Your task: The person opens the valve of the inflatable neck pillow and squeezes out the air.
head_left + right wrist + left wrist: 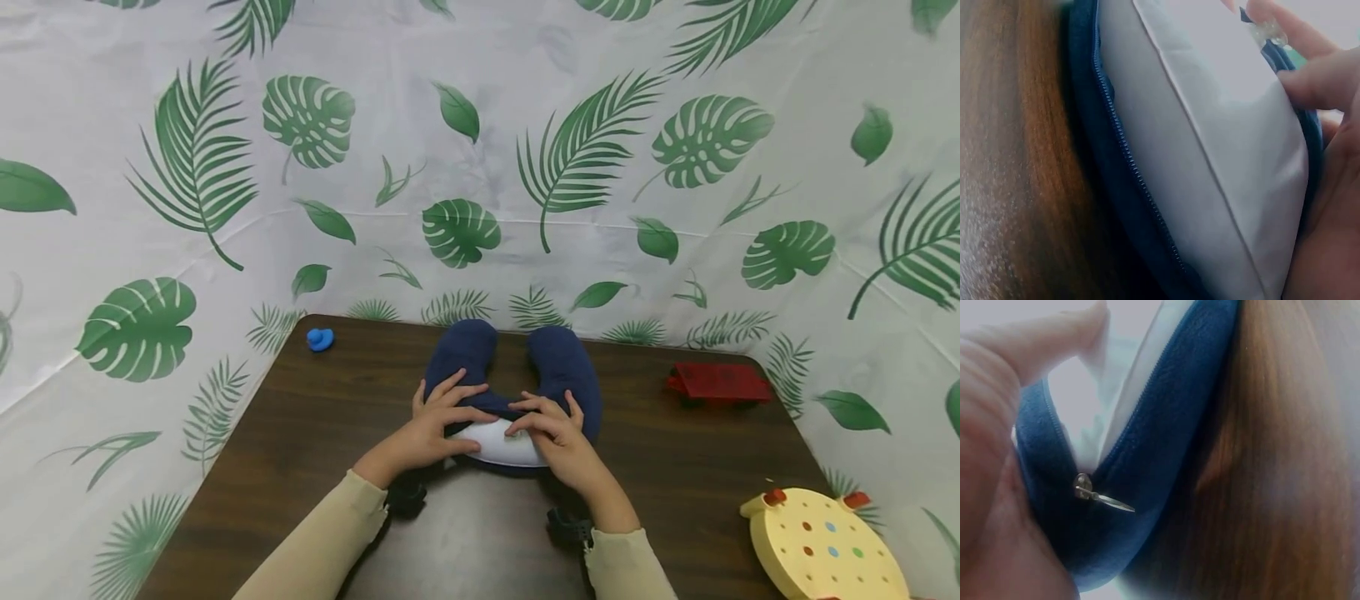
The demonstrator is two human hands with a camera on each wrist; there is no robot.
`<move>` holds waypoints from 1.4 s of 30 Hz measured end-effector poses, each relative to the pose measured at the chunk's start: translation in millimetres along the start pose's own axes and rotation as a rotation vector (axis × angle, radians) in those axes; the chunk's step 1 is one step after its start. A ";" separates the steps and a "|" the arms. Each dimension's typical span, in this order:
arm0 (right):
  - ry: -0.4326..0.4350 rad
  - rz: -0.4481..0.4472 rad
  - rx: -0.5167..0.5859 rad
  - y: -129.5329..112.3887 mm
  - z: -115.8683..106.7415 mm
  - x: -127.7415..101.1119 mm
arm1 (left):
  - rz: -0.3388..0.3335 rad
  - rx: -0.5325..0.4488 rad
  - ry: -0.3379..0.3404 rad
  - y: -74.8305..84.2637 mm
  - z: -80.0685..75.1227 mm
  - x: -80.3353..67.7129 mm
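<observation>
A navy U-shaped neck pillow [461, 348] lies on the table, its curved middle towards me. There the zipper gapes and the white inner cushion [498, 446] shows. My left hand [431, 432] grips the left side of the opening, thumb over the white, fingers spread on the navy cover. A metal zipper slider [1083, 484] with its pull sits at that end, in the left wrist view. My right hand [564, 442] holds the cover's far edge on the right, thumb and forefinger close together beside a small clear piece [1272, 32]. Open zipper teeth [1125, 150] run along the near edge.
On the dark wood table [360, 367], a small blue toy [319, 339] sits at the far left. A red toy cart [718, 383] stands at the back right, and a yellow pegboard-like toy [825, 542] at the near right. A leaf-print sheet [480, 167] hangs behind.
</observation>
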State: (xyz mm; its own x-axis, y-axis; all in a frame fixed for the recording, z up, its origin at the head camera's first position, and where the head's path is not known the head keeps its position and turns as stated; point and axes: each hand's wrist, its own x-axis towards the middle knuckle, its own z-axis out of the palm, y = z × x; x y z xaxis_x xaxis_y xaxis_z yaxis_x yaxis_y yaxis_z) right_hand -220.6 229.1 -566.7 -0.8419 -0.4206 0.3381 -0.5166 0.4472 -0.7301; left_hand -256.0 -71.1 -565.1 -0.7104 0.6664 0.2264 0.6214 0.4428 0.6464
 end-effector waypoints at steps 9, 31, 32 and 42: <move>-0.006 -0.020 0.095 0.6 -2.4 -3.2 | 0.001 -0.011 -0.010 1.9 -1.8 -0.5; 0.092 -0.001 0.090 1.8 3.1 1.0 | 0.005 -0.002 0.002 1.6 -3.7 -0.9; 0.097 -0.004 0.090 2.0 3.1 1.0 | 0.004 -0.003 0.004 1.9 -3.8 -0.8; 0.146 0.005 0.092 -0.6 1.5 -1.3 | 0.007 -0.023 0.006 2.1 -4.4 -1.4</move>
State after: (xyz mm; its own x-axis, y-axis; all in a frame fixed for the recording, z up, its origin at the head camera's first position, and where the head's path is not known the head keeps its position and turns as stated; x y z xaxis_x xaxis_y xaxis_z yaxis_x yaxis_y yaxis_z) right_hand -219.0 228.1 -567.6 -0.8617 -0.2963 0.4119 -0.5013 0.3726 -0.7809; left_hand -255.2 -73.7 -560.8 -0.7084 0.6654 0.2354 0.6183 0.4241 0.6617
